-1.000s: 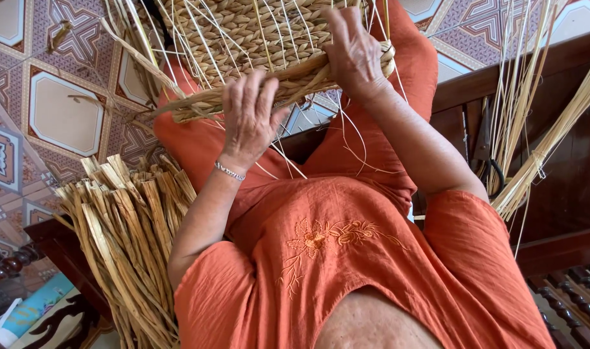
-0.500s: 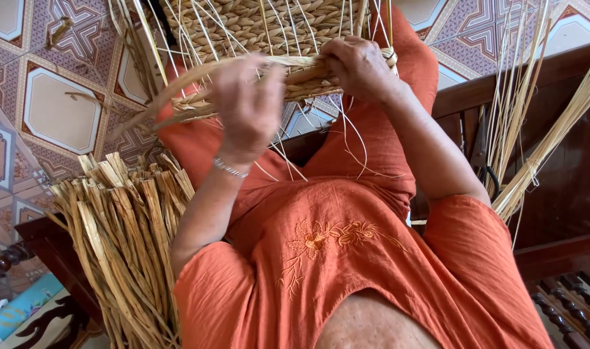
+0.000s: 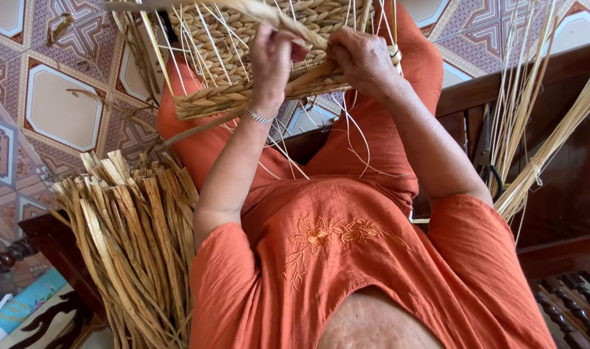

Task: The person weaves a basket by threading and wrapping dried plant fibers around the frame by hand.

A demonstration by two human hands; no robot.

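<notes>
Resting on the person's lap, across thighs clothed in orange, a half-woven straw basket (image 3: 269, 45) sits at the top of the head view, thin loose strands sticking out of its braided wall. At the basket's near rim the left hand (image 3: 272, 55) has its fingers (image 3: 283, 39) curled and pinching a thick twisted straw strand (image 3: 295, 26) that runs up and leftward over the weave. Just beside it, the right hand (image 3: 362, 58) presses against the rim, fingers closed together on the braid and gripping it. A thin bracelet (image 3: 259, 117) circles the left wrist. Below the basket, to the person's left, a thick bundle of flat dried straw (image 3: 133, 239) stands upright on the patterned tile floor (image 3: 56, 110). On the right side, a tied sheaf of thin pale reeds (image 3: 540, 142) leans against dark wooden furniture (image 3: 566, 213).
</notes>
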